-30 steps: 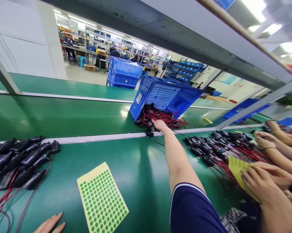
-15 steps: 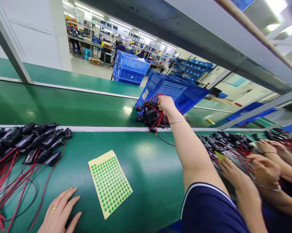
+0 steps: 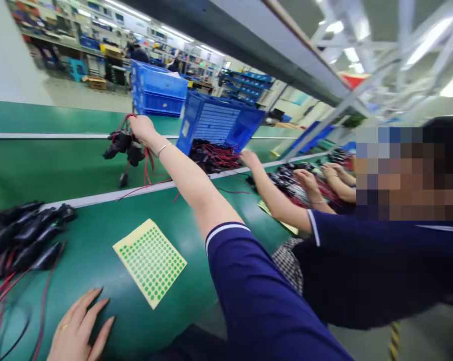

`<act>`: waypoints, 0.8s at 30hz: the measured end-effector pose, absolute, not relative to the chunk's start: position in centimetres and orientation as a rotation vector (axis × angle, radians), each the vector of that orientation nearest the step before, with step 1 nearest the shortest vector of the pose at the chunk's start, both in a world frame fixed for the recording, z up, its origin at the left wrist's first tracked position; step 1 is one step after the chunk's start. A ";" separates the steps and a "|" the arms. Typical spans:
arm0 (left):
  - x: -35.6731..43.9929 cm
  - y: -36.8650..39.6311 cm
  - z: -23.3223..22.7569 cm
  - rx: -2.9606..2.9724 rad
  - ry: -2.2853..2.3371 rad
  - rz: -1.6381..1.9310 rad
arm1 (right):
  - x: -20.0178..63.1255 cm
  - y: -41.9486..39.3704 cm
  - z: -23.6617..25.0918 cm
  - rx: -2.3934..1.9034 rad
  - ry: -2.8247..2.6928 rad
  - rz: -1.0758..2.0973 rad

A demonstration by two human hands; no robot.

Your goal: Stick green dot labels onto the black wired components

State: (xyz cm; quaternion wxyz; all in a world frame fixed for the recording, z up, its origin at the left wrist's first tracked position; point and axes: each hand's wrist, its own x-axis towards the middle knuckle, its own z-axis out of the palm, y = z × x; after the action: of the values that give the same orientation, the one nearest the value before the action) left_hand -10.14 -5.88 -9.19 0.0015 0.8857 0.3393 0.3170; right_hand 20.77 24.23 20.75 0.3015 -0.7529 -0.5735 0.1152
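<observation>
We are lifting a bunch of black connectors [image 3: 123,144] by their red wires in our closed right hand [image 3: 142,129], well clear of the green bench [image 3: 98,235] below, while our left hand [image 3: 78,333] is resting flat and open beside the sticker sheet [image 3: 150,261].

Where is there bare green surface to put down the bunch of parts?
Bare belt lies between the sticker sheet and the white rail, right of the black parts pile. The far belt is also bare. Crowded: around the blue crate.
</observation>
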 end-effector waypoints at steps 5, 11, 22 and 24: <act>-8.4 -8.0 -6.0 2.691 1.248 0.918 | 18.3 24.4 14.0 -1.980 -1.827 0.418; -7.4 -8.8 -4.9 2.611 1.318 0.792 | 21.7 20.8 7.6 -2.090 -2.061 0.469; -5.9 -6.8 -0.8 2.206 1.359 0.723 | 23.1 14.4 5.3 -1.816 -2.302 -0.301; -5.0 -5.2 0.3 2.178 1.310 0.761 | 21.0 14.9 6.2 -1.671 -2.404 -0.324</act>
State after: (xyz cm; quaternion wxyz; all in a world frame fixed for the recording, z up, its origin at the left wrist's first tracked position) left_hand -5.05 -5.16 0.27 0.2417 0.7966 0.4791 0.2784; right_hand 20.96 14.88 6.20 0.0979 -0.5646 -0.8122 -0.1094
